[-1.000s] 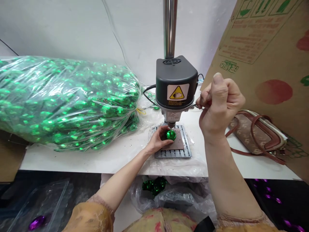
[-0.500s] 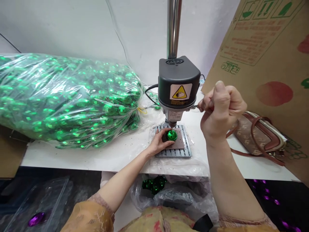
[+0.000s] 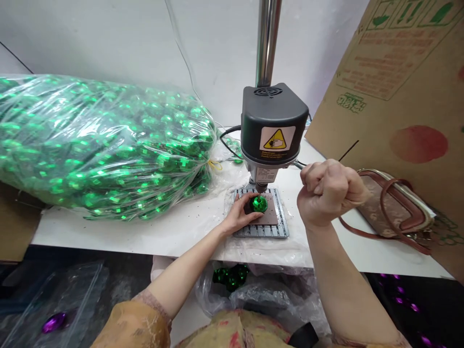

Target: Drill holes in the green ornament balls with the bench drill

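as your left hand (image 3: pixel 240 213) and right hand (image 3: pixel 330 191) reached out, a white table (image 3: pixel 119 237) spread beneath them both. a printed cardboard box (image 3: pixel 384 116) stood beyond your right hand and off to its right. well to the left of your left hand lay a bulging clear plastic bag (image 3: pixel 108 150), full of shiny green pieces and tied with a yellow band at the end nearer that hand. the black drill press (image 3: pixel 273 108) rose directly behind your left hand, with a warning label facing you. just to the right of your right hand lay a patterned handbag (image 3: pixel 382 212) with brown straps. under your left hand sat the slotted base plate (image 3: pixel 282 229), and on it lay a brown board (image 3: pixel 271 215). your right hand was balled into a fist, fingers together, clamped at the lever (image 3: pixel 300 164) on the drill's side; the grip itself was hidden inside. the faceted green ball (image 3: pixel 259 206) rested on the board, within the curve of your left hand, whose thumb and fingers were clamped on its left side. beside your left fingertips, the thin drill bit (image 3: pixel 260 195) came down to the ball's top; how deep it went could not be told.
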Tool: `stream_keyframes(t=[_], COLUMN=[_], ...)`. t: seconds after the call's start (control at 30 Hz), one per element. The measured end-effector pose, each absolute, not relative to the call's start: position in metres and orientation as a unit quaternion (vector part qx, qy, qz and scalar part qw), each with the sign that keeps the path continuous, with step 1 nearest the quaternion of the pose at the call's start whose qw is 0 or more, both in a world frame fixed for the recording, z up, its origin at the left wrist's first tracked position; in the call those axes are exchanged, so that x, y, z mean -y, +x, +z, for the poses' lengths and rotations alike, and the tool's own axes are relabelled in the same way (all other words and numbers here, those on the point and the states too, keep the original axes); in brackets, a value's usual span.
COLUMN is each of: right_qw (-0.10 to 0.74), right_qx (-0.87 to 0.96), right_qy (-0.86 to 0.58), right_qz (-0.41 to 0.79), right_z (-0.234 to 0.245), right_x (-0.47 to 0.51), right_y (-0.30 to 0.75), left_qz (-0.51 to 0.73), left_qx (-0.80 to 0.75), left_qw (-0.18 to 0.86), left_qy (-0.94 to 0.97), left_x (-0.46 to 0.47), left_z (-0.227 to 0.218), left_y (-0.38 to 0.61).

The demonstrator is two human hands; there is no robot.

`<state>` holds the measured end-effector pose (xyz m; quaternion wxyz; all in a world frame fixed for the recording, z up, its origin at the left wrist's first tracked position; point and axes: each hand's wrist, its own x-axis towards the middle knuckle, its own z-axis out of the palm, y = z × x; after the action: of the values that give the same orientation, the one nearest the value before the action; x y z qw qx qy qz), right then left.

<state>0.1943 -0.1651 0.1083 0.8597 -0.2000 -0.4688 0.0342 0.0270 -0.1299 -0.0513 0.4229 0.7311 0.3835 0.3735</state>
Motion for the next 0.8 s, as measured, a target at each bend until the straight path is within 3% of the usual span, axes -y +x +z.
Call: stream_keyframes(t=[0.8], right_qw=[0.854], right_qx=[0.506], right_qy=[-0.118], right_qz=[0.01], right_z=[0.087], right_x=[0.163], right_y=[0.196], left_qz=[0.371], left_qx=[-0.39], left_qw=[0.416], left_qy=[0.733], left_x=[0.13], left_z=[-0.053], left_y=[0.028])
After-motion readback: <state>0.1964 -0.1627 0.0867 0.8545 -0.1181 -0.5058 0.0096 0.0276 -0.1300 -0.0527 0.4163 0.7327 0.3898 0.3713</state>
